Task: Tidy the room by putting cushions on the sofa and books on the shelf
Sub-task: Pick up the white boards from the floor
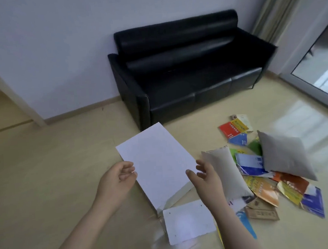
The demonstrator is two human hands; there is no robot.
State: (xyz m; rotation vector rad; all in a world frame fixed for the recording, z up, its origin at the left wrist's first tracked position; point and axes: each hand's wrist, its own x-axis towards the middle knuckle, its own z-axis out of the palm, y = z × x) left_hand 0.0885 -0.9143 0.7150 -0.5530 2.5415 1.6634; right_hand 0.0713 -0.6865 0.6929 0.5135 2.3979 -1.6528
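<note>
My left hand (117,178) and right hand (203,175) flank a white sheet (156,164), fingers loosely apart — none clamped. 2 cushions (285,154) await the sofa (185,79) — next.

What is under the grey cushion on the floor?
Books. The grey cushion lies on a scattered pile of colourful books: a blue and white book and an orange book poke out beneath it. Whatever lies under its middle is hidden.

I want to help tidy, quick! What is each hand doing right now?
Left hand: fingers curled at the white sheet's left edge; a firm grip cannot be told.
Right hand: open, fingers spread beside the sheet's right edge.
</note>
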